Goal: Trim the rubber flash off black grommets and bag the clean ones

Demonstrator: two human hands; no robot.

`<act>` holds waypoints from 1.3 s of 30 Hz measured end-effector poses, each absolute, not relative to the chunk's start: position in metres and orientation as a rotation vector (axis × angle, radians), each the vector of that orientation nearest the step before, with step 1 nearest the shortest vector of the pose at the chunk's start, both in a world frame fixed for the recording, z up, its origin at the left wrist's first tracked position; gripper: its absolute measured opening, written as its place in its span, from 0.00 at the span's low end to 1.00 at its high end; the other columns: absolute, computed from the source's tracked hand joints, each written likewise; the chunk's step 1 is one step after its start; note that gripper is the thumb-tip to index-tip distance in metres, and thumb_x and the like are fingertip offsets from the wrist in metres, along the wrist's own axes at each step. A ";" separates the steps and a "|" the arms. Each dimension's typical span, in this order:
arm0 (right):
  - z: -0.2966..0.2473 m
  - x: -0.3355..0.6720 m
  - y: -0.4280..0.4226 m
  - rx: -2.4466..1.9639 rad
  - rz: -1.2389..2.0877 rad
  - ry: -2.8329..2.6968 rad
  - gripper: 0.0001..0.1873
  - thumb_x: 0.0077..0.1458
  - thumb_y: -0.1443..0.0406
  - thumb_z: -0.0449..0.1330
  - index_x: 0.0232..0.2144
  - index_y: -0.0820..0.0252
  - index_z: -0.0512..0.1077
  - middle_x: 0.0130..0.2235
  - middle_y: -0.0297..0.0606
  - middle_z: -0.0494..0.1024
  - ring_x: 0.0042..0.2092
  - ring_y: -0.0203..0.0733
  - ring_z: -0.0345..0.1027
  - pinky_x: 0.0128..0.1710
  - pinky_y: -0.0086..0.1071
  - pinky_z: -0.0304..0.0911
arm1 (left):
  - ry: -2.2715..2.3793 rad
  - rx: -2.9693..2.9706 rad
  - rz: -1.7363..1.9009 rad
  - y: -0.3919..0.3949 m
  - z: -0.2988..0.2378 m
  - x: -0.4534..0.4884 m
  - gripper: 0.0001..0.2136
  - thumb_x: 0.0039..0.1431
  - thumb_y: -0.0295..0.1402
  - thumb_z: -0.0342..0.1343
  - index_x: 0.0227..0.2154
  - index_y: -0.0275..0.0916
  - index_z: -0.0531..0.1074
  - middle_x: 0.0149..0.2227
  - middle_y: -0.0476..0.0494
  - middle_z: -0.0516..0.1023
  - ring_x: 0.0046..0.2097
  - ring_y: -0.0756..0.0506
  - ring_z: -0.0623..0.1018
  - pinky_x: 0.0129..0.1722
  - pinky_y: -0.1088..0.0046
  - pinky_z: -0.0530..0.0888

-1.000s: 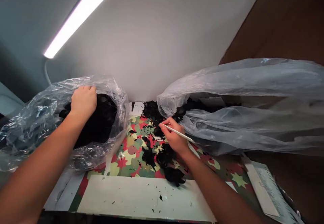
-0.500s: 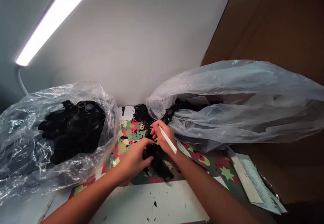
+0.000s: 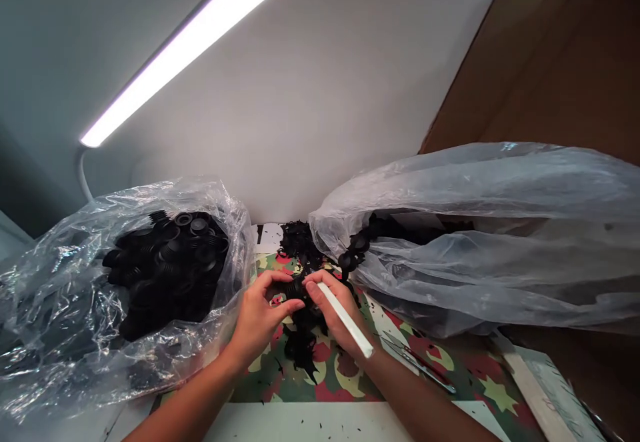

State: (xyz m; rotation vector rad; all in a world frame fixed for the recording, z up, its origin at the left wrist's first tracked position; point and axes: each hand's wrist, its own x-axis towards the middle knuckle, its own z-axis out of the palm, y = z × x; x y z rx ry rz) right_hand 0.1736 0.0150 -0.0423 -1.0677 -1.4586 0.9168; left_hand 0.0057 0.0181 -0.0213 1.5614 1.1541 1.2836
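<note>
My left hand [image 3: 263, 312] is closed around the side of a small black ribbed part [image 3: 294, 288], thumb in front and fingers behind. My right hand [image 3: 336, 305] grips a slim tool with a white handle [image 3: 346, 320]; the handle slants back over the wrist. The tool's working end is hidden by the fingers, close to the black part. Below both hands, black scraps [image 3: 300, 349] lie on a mat with a star and camouflage pattern [image 3: 350, 372]. Another heap of black shavings [image 3: 299, 242] sits behind the hands.
At left a clear plastic bag [image 3: 70, 309] lies open around many black ribbed parts [image 3: 170, 262]. Another clear bag [image 3: 450, 255] stretches across the right, with black pieces at its mouth. Scissors [image 3: 420, 362] lie right of my forearm. A cardboard box [image 3: 545, 75] and a lamp [image 3: 195, 49] stand behind.
My left hand, earlier open over the scraps, now holds a black ribbed part. My right hand has brought the white-handled tool beside it. The view has shifted left and upward.
</note>
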 end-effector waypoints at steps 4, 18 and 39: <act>-0.038 0.180 0.012 -1.088 0.838 -1.357 0.31 0.67 0.43 0.43 0.44 0.54 0.78 0.40 0.39 0.78 0.39 0.44 0.72 0.41 0.35 0.69 | 1.220 1.481 1.230 0.016 -0.016 0.001 0.13 0.48 0.38 0.69 0.36 0.40 0.77 0.38 0.45 0.83 0.38 0.43 0.81 0.40 0.67 0.77; -0.022 0.171 -0.008 -0.973 0.949 -1.438 0.12 0.59 0.57 0.60 0.27 0.56 0.70 0.47 0.43 0.81 0.48 0.47 0.75 0.45 0.37 0.68 | 1.148 1.275 1.405 0.012 -0.015 0.003 0.14 0.39 0.33 0.73 0.29 0.38 0.76 0.35 0.48 0.76 0.39 0.45 0.79 0.38 0.71 0.78; -0.045 0.190 0.031 -1.391 0.217 -1.794 0.09 0.63 0.69 0.49 0.31 0.56 0.65 0.34 0.42 0.81 0.37 0.47 0.73 0.40 0.37 0.57 | 0.943 1.092 1.268 0.017 -0.021 0.005 0.19 0.39 0.41 0.76 0.30 0.38 0.78 0.32 0.47 0.78 0.34 0.47 0.77 0.36 0.71 0.75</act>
